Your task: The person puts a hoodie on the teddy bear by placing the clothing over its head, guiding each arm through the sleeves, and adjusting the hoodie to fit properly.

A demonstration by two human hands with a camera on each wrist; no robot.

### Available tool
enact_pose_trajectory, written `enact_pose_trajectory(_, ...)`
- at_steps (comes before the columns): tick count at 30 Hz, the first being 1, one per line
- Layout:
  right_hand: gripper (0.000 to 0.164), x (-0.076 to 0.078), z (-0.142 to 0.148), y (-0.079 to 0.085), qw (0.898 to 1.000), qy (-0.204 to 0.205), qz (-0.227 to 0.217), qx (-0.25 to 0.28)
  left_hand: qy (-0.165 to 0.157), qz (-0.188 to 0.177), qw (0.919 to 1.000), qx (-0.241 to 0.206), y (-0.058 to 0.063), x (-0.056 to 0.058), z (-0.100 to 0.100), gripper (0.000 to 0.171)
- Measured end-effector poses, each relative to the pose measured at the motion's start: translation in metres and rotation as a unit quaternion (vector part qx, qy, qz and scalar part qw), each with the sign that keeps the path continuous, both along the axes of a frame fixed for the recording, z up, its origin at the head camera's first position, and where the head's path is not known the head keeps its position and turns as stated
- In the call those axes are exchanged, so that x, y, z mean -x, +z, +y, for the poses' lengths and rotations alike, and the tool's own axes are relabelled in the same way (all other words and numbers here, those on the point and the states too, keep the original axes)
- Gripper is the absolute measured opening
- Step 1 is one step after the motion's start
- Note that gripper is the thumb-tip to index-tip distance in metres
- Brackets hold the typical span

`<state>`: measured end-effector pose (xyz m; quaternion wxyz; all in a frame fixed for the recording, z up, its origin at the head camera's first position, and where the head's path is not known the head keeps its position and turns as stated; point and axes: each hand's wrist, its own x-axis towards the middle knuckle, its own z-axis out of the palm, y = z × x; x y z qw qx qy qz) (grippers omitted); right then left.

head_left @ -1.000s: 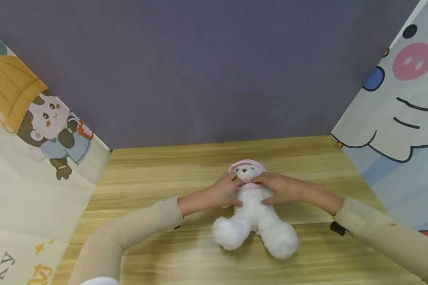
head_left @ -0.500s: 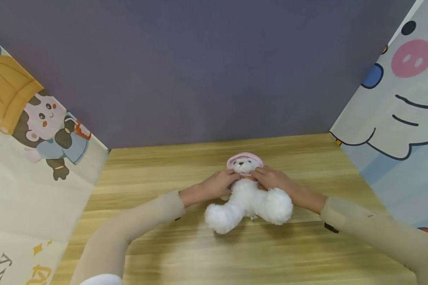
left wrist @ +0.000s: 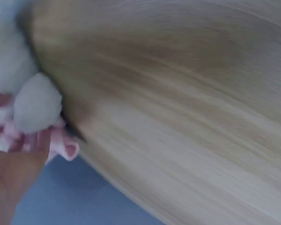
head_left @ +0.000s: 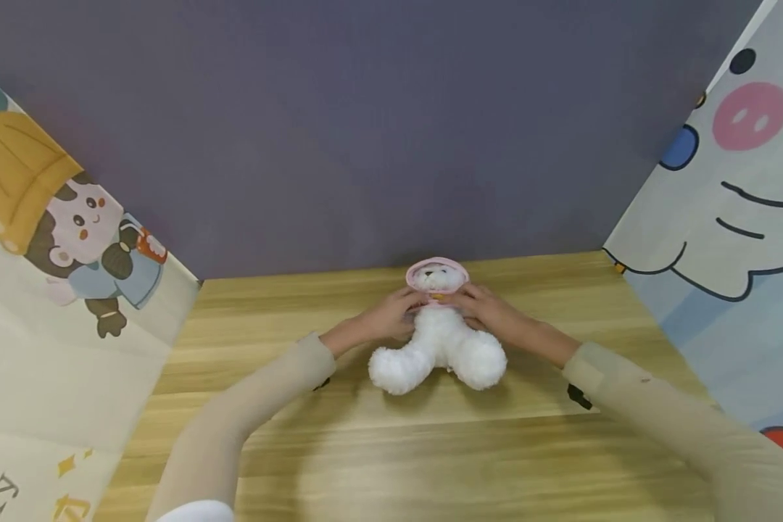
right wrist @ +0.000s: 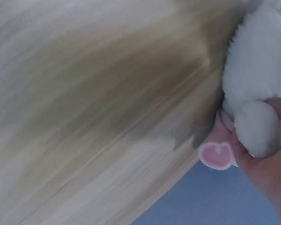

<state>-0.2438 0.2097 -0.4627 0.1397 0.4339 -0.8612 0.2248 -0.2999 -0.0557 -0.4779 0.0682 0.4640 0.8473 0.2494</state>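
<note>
A white plush bear with a pink hood sits near the table's back edge, its legs spread toward me. My left hand grips its upper body from the left, and my right hand grips it from the right. Something small and yellow shows at the bear's neck, between the fingertips. In the left wrist view, a round white paw lies between thumb and fingers, beside pink cloth. From the right wrist, the other paw appears against my thumb, with a pink ear of the hood beside it.
The wood-grain table extends in front of the bear. A dark grey-blue panel rises along its back edge, close behind the hood. Cartoon-printed panels stand at the left and right.
Both hands have carried the bear back toward the rear panel and slightly left. Its legs, stretched out lower before, swung up and now rest on the table. The hands shifted grip around its sides.
</note>
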Motion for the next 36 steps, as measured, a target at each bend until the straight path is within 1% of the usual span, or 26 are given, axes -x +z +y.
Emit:
enact_pose_trajectory(2, 0.05, 0.001, -0.002, 0.004, 1.0, 0.001, -0.004, -0.007, 0.003, -0.049, 0.9988, -0.003, 0.009, -0.001, 0.001, 0.053)
enact_pose_trajectory(3, 0.049, 0.001, -0.003, 0.004, 1.0, -0.003, -0.009, -0.011, 0.008, -0.063, 0.998, 0.001, 0.012, -0.002, 0.002, 0.053)
enact_pose_trajectory(4, 0.047, 0.0, -0.005, 0.004, 1.0, -0.012, -0.006, -0.021, 0.009, -0.069, 0.9976, 0.008, 0.014, -0.003, 0.004, 0.051)
enact_pose_trajectory(7, 0.037, -0.003, -0.012, 0.001, 0.998, -0.046, 0.011, -0.051, 0.016, -0.052, 0.9976, 0.043, 0.016, -0.008, 0.008, 0.041)
enact_pose_trajectory(9, 0.032, -0.006, -0.015, -0.001, 0.996, -0.06, 0.02, -0.055, 0.019, -0.031, 0.9978, 0.055, 0.017, -0.011, 0.009, 0.035)
enact_pose_trajectory(10, 0.032, -0.007, -0.016, -0.001, 0.996, -0.061, 0.026, -0.052, 0.018, -0.023, 0.9979, 0.057, 0.018, -0.012, 0.01, 0.033)
enact_pose_trajectory(11, 0.033, -0.007, -0.016, -0.001, 0.997, -0.057, 0.022, -0.044, 0.016, -0.013, 0.9979, 0.062, 0.019, -0.013, 0.01, 0.032)
enact_pose_trajectory(13, 0.035, -0.007, -0.014, 0.002, 0.998, -0.049, 0.005, -0.026, 0.006, -0.006, 0.998, 0.063, 0.024, -0.011, 0.009, 0.031)
enact_pose_trajectory(14, 0.037, -0.007, -0.012, 0.005, 0.999, -0.047, -0.013, -0.015, -0.003, -0.006, 0.9978, 0.067, 0.028, -0.009, 0.008, 0.028)
enact_pose_trajectory(16, 0.041, -0.008, -0.006, 0.014, 0.997, -0.052, -0.059, 0.004, -0.024, 0.005, 0.9966, 0.078, 0.039, -0.007, 0.006, 0.023)
enact_pose_trajectory(17, 0.042, -0.009, -0.002, 0.019, 0.994, -0.061, -0.086, 0.012, -0.033, 0.011, 0.9956, 0.087, 0.046, -0.006, 0.005, 0.022)
enact_pose_trajectory(19, 0.045, -0.012, 0.01, 0.027, 0.988, -0.087, -0.125, 0.023, -0.047, 0.029, 0.9932, 0.103, 0.064, -0.007, 0.005, 0.017)
enact_pose_trajectory(20, 0.047, -0.014, 0.017, 0.03, 0.984, -0.103, -0.143, 0.026, -0.049, 0.046, 0.9911, 0.115, 0.073, -0.007, 0.005, 0.016)
enact_pose_trajectory(22, 0.048, -0.016, 0.03, 0.035, 0.977, -0.132, -0.163, 0.028, -0.036, 0.073, 0.9868, 0.14, 0.093, -0.011, 0.009, 0.021)
enact_pose_trajectory(24, 0.049, -0.015, 0.043, 0.036, 0.971, -0.156, -0.18, 0.029, -0.023, 0.094, 0.981, 0.168, 0.112, -0.012, 0.017, 0.027)
enact_pose_trajectory(26, 0.048, -0.014, 0.053, 0.034, 0.966, -0.177, -0.189, 0.015, -0.015, 0.117, 0.9722, 0.202, 0.126, -0.013, 0.031, 0.036)
enact_pose_trajectory(27, 0.047, -0.014, 0.057, 0.031, 0.964, -0.184, -0.192, 0.007, -0.02, 0.124, 0.9677, 0.219, 0.13, -0.014, 0.041, 0.041)
enact_pose_trajectory(28, 0.047, -0.014, 0.059, 0.029, 0.962, -0.189, -0.198, -0.004, -0.032, 0.14, 0.9607, 0.237, 0.133, -0.015, 0.051, 0.045)
enact_pose_trajectory(29, 0.046, -0.014, 0.061, 0.025, 0.96, -0.193, -0.204, -0.015, -0.044, 0.149, 0.9559, 0.249, 0.132, -0.016, 0.062, 0.05)
enact_pose_trajectory(31, 0.043, -0.016, 0.062, 0.018, 0.956, -0.196, -0.213, -0.04, -0.073, 0.163, 0.9437, 0.278, 0.127, -0.02, 0.083, 0.06)
enact_pose_trajectory(33, 0.043, -0.019, 0.061, 0.011, 0.951, -0.201, -0.229, -0.054, -0.098, 0.173, 0.9296, 0.31, 0.116, -0.025, 0.1, 0.069)
enact_pose_trajectory(34, 0.044, -0.02, 0.06, 0.009, 0.949, -0.203, -0.235, -0.06, -0.106, 0.174, 0.9232, 0.326, 0.11, -0.028, 0.108, 0.072)
enact_pose_trajectory(35, 0.045, -0.022, 0.059, 0.006, 0.947, -0.206, -0.239, -0.067, -0.108, 0.166, 0.9204, 0.337, 0.103, -0.031, 0.114, 0.073)
enact_pose_trajectory(36, 0.046, -0.023, 0.058, 0.005, 0.946, -0.206, -0.241, -0.07, -0.11, 0.169, 0.9133, 0.354, 0.097, -0.034, 0.119, 0.073)
